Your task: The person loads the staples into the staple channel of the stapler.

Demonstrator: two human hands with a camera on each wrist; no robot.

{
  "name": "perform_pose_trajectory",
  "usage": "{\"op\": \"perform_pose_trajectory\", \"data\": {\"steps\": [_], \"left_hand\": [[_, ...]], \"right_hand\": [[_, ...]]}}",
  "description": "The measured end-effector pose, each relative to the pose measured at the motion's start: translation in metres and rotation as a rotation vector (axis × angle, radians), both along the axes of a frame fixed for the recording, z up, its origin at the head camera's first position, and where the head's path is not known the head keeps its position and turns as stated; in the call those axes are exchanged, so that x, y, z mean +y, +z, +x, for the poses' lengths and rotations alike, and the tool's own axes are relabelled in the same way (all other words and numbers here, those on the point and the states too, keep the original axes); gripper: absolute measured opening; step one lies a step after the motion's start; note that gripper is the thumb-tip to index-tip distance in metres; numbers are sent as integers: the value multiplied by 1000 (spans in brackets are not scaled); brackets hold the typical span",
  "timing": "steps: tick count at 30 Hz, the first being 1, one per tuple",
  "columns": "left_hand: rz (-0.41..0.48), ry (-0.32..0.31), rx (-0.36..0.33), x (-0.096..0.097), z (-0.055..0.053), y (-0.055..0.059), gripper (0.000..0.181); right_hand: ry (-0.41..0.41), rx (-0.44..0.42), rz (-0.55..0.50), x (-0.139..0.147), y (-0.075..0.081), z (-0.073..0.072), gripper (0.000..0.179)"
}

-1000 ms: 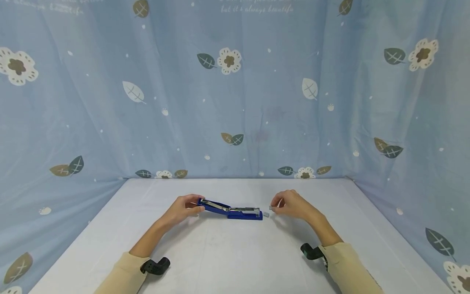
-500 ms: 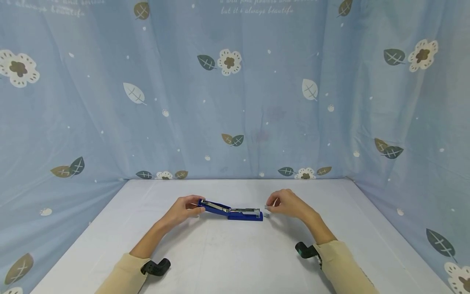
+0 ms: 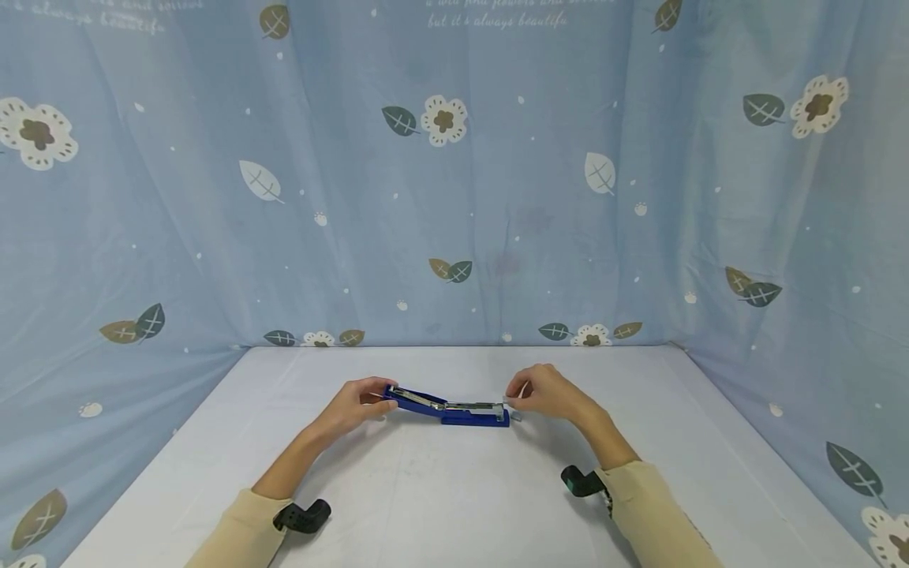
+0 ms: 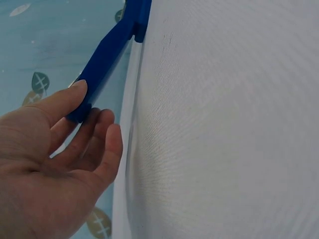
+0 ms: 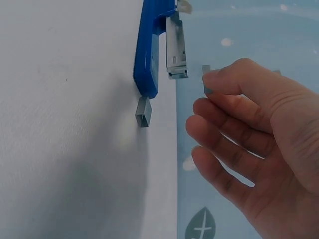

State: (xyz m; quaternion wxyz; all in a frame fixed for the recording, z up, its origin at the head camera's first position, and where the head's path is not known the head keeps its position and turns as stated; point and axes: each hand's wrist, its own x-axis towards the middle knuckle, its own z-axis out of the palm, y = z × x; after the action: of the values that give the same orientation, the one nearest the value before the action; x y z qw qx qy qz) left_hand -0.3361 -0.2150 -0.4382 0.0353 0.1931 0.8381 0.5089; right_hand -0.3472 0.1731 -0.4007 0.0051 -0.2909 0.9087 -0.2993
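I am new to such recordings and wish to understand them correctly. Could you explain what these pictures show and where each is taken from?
There is no robot here: a person works with two bare hands. The wide picture comes from a camera on the head; the two closer ones come from a camera on each wrist. On the white table is a blue stapler, folded open. The left hand holds its raised end. The right hand pinches a small grey strip, probably staples, near the other end. A second, similar strip lies on the table by that end.
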Motion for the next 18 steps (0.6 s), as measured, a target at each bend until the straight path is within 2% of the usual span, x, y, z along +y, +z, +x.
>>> {"op": "perform_pose_trajectory", "data": {"steps": [18], "left_hand": [[24,-9,-16,1,2,2,51]], "right_hand": [[-10,-55,-24,-11,-2,-1,4]]}}
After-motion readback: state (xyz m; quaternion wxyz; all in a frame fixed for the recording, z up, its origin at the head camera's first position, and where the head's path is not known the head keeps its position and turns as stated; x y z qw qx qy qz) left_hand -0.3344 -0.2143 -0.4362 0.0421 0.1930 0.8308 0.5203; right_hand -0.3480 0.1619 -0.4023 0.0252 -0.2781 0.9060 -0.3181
